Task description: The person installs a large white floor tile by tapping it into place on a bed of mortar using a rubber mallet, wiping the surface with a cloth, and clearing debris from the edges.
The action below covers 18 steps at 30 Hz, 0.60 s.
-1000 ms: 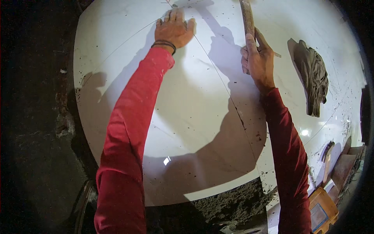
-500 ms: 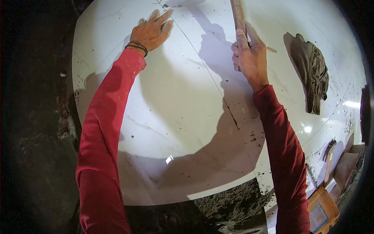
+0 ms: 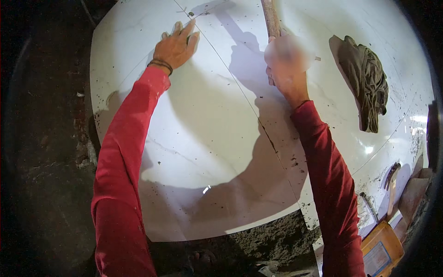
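Note:
My left hand lies on a large white marble-look floor tile, fingers spread, a dark band around its wrist. Its fingertips reach the thin joint between this tile and the one to its right. My right hand, partly blurred, is closed around a brown wooden handle. This handle runs out past the top edge, so the tool's head is hidden. On the tiles, the tool's shadow widens at its far end like a mallet.
A crumpled dark cloth lies on the tiles at right. Near the lower right are a hammer-like tool, a thin metal tool and a yellow-orange tray. Grey mortar borders the tile's near edge; dark rough ground lies left.
The whole view has shifted slightly, with the tiles and cloth moving a little left. My left hand stays spread by the joint, and my right hand keeps its grip on the handle.

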Available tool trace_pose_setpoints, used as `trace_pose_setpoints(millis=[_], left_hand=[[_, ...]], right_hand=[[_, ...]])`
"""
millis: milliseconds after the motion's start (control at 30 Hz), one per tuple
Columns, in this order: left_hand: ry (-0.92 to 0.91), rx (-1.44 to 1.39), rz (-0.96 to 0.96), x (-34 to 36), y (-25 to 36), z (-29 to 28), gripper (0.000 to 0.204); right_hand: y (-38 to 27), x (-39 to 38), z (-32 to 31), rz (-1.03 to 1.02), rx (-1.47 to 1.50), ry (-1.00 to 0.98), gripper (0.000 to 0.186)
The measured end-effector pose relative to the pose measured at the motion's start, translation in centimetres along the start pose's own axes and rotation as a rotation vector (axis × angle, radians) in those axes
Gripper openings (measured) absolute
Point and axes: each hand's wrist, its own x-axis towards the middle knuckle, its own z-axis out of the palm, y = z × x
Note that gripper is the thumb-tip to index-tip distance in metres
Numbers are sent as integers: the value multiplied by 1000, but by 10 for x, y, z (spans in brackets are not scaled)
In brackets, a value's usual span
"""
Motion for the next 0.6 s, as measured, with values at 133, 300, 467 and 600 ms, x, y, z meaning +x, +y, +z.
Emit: trace_pose_setpoints(millis=[133,300,467,600], left_hand=[[-137,-103,-26,-46,37,-37,62],[-406,-330,342,-163,61,-131,85],[-949,-533,346,-286,49,-227,94],[-904,-559,166,-339,57,-236,82]], right_hand=[[4,1,-6,-75,-121,49,41],[22,3,2,-195,-239,137,41],[18,-44,-16,-191,-363,116,44],[9,-117,-25,-122,-350,-10,45]])
